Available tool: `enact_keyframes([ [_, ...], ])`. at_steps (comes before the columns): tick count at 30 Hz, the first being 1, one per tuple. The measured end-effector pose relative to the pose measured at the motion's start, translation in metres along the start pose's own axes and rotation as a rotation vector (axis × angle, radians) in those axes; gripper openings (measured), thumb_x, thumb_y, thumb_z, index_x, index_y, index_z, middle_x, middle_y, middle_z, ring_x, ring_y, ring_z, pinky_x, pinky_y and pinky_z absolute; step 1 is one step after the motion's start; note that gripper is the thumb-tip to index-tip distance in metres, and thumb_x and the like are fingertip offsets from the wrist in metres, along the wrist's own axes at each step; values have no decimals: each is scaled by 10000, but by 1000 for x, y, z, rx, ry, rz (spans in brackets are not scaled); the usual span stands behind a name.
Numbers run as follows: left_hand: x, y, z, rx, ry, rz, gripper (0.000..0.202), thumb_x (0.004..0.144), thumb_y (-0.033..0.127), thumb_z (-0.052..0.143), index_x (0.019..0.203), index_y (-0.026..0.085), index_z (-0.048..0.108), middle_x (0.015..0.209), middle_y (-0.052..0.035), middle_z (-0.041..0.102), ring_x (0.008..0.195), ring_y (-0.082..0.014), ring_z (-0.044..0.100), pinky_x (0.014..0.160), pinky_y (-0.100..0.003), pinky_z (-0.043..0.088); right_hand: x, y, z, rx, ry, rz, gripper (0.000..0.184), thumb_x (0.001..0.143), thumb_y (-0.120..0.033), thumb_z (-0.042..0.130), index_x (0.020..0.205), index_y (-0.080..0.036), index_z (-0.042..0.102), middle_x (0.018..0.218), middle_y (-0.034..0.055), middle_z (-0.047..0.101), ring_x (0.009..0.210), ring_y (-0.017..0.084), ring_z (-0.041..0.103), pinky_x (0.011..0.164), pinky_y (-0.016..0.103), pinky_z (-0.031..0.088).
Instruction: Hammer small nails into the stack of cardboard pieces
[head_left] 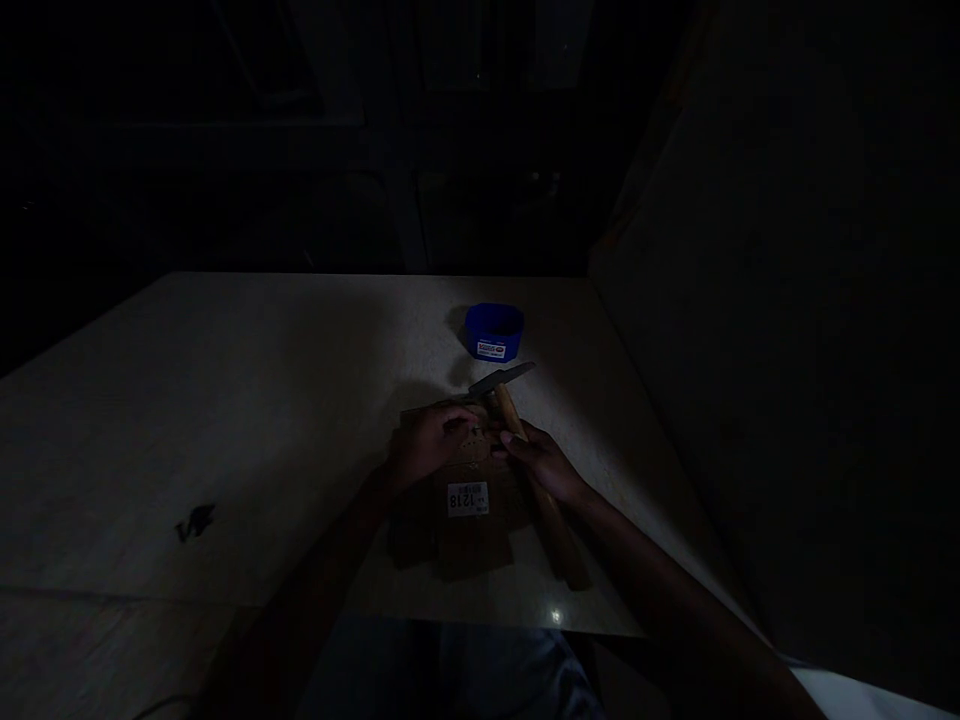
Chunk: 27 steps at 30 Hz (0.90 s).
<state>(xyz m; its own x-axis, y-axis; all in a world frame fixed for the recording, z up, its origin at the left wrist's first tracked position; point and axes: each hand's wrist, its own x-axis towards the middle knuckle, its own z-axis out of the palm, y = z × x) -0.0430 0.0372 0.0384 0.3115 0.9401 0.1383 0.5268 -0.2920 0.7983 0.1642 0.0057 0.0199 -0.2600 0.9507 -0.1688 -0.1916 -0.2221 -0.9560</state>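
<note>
My right hand (551, 465) is wrapped around the wooden handle of a hammer (553, 530). The hammer's metal head points away from me, raised toward the far side, and its handle end lies back toward the table's front edge. Brown flattened cardboard (476, 545) with a white label (467, 499) reading 1218 upside down lies under both hands. Over the cardboard's far part is my left hand (429, 442), its fingers bent together near some tiny dark bits. The dim light hides what those fingers pinch, if anything.
A blue plastic bin (495, 345) with a white sticker stands beyond the hammer head. Small black pieces (195, 522) lie on the pale table (300, 400) at the left. A dark wall (787, 350) rises along the right side. Behind the table it is very dark.
</note>
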Motion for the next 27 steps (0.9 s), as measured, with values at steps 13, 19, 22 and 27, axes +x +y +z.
enact_keyframes([
  [13,-1,-6,18,-1,-7,75,248,930,275,521,1027,234,746,1040,-31,776,965,-200,717,902,-311,561,-1,1,1,39,31,5,521,705,-610,786,1043,-217,730,1093,83,760,1102,324,685,1003,535,508],
  [19,-4,-10,23,-32,7,70,258,941,315,522,1056,240,740,1061,-31,774,981,-202,721,903,-314,566,-1,0,2,60,49,14,539,670,-628,802,1009,-214,737,1049,89,771,1088,331,693,1008,548,506],
  [22,-6,-11,25,-39,24,62,260,931,342,543,1069,239,739,1072,-35,773,996,-204,718,922,-323,562,-1,0,2,74,58,18,541,659,-634,806,996,-216,734,1049,88,772,1092,340,693,1010,557,504],
  [27,-8,-16,28,-92,35,13,259,919,352,558,1045,236,753,1077,-34,774,1029,-214,711,961,-347,550,-1,2,2,91,67,23,530,664,-615,810,997,-212,731,1046,91,770,1088,338,695,1010,548,505],
])
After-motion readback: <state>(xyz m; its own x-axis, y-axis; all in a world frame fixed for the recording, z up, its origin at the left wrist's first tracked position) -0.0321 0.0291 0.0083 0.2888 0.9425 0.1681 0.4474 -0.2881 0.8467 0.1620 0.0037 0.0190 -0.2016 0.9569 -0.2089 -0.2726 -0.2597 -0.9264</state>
